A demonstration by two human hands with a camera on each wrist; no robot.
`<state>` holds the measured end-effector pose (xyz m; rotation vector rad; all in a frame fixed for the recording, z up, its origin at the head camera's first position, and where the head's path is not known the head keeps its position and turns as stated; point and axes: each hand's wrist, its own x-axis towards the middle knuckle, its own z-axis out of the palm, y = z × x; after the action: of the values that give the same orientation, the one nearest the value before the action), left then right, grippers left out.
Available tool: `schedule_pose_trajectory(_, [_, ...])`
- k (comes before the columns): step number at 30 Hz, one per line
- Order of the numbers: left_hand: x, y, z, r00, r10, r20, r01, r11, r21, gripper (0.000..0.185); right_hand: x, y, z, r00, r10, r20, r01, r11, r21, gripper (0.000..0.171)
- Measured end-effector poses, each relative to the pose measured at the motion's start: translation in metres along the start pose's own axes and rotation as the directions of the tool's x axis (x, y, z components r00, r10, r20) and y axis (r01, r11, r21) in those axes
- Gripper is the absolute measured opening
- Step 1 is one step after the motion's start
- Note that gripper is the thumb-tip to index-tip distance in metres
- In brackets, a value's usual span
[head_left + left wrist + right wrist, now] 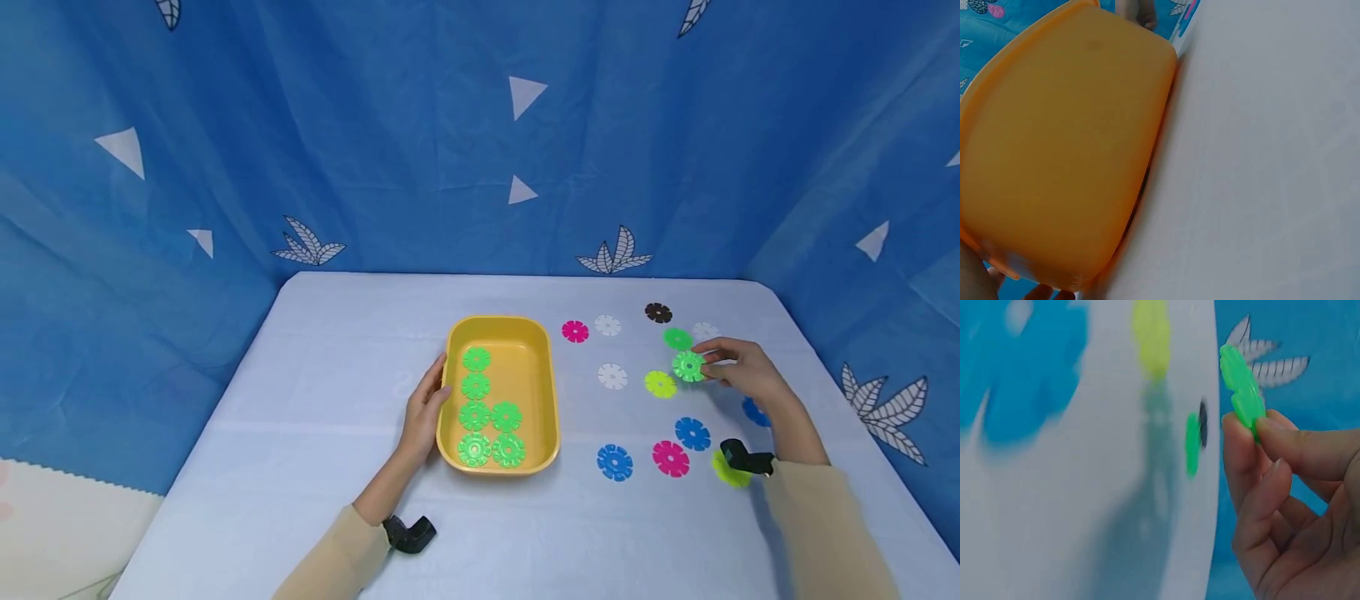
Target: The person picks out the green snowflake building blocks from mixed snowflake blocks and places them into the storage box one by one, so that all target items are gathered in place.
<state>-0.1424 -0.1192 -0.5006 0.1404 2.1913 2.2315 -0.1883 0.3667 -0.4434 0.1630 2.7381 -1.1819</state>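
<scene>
My left hand (422,417) grips the left side of a yellow plastic tray (529,367), thumb at the rim and fingers against the outer wall. Several green notched discs (507,417) lie flat in the tray, filling its left column and part of its lower right. Over the right of the table, my right hand (746,371) pinches another green notched disc (1247,394) between thumb and fingertips, raised above the cloth. Close by lie a green disc (678,338) and a yellow-green disc (661,384).
Other notched discs lie scattered right of the tray: pink (575,332), white (612,377), brown (658,312) and blue (615,462). A second yellow-green disc (729,472) is partly covered by the right wrist camera (746,458). A blue curtain (435,142) stands behind the white-covered table (315,358).
</scene>
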Motion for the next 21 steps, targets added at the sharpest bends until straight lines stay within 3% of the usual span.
schedule_pose_trajectory(5, [0.001,0.000,0.000,1.000,0.006,0.005,-0.006,1.000,0.000,0.053,0.005,-0.042,0.017,0.994,-0.082,0.078,0.079,0.996,0.038,0.041])
schedule_pose_trajectory(11, [0.001,-0.001,0.000,1.000,0.018,0.008,-0.018,1.000,-0.004,0.053,0.014,-0.092,0.044,0.978,-0.143,0.150,0.134,0.989,0.069,0.035])
schedule_pose_trajectory(21, [0.000,-0.002,-0.001,1.000,-0.004,-0.002,0.004,1.000,-0.010,0.053,0.026,-0.166,0.095,0.913,-0.286,0.291,0.273,0.958,0.083,0.026])
